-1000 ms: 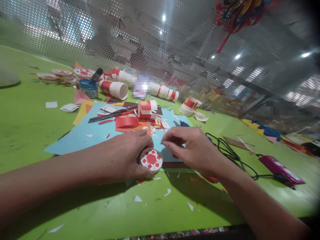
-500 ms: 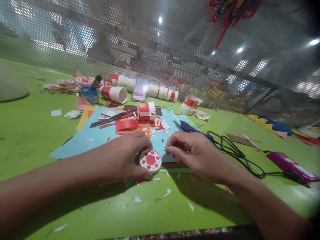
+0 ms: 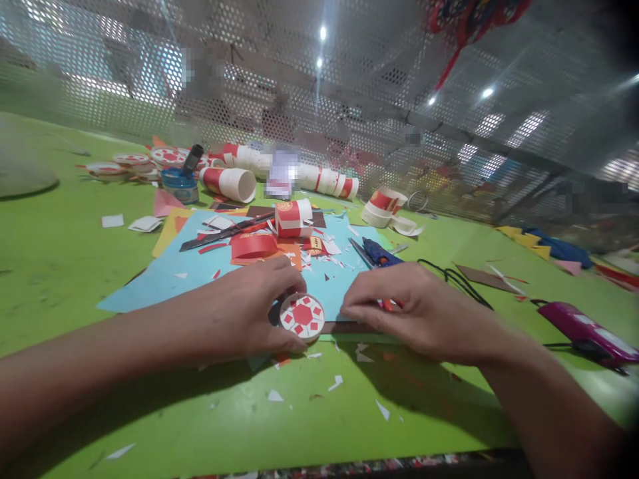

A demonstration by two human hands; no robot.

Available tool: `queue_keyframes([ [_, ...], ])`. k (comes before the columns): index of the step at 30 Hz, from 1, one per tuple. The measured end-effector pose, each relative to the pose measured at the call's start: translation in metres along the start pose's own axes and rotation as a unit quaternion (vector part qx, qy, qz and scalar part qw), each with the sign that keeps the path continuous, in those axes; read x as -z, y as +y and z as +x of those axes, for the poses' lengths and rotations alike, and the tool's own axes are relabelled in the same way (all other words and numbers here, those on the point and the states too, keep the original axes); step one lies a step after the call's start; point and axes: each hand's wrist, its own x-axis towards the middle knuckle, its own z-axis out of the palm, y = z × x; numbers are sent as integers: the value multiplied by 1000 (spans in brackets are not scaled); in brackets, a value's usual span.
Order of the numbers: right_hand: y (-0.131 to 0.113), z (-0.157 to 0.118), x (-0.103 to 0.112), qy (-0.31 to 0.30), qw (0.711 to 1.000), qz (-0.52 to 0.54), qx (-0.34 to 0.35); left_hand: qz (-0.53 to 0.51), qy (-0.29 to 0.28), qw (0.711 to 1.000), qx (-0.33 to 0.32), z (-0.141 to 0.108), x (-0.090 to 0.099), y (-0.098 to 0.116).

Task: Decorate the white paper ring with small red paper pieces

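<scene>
Between the thumb and fingers of my left hand (image 3: 257,306) is a paper-cup base (image 3: 302,317), a white disc decorated with a red hexagon and small red diamonds. It is tilted with its patterned face toward me. My right hand (image 3: 399,306) is to its right, apart from it, thumb and fingertips pinched together. A bit of red shows in the gap of that hand, but what the fingertips hold is hidden. Beyond both hands lies light-blue paper (image 3: 164,276) covered with scraps. On it are a red curved strip (image 3: 253,245) and a cut paper cup (image 3: 293,218).
A blue glue gun (image 3: 382,253) and a blade tip lie behind my right hand. A black cord and a magenta device (image 3: 584,329) are at the right. A blue jar (image 3: 180,186), paper cups (image 3: 229,184) and decorated discs (image 3: 170,157) stand toward the mesh screen (image 3: 309,86).
My right hand has shifted slightly right, away from the cup base, and turned so its back shows more. My left hand keeps its hold on the cup base.
</scene>
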Motion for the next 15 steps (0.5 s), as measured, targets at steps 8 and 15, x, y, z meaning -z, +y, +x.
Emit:
queue_keyframes([
  [8,0,7,-26,51,997,-47,40,-8,2,1000,-3,1,-1,-2],
  [15,3,6,-37,-28,990,-135,5,-5,2,1000,0,1,-2,-2],
])
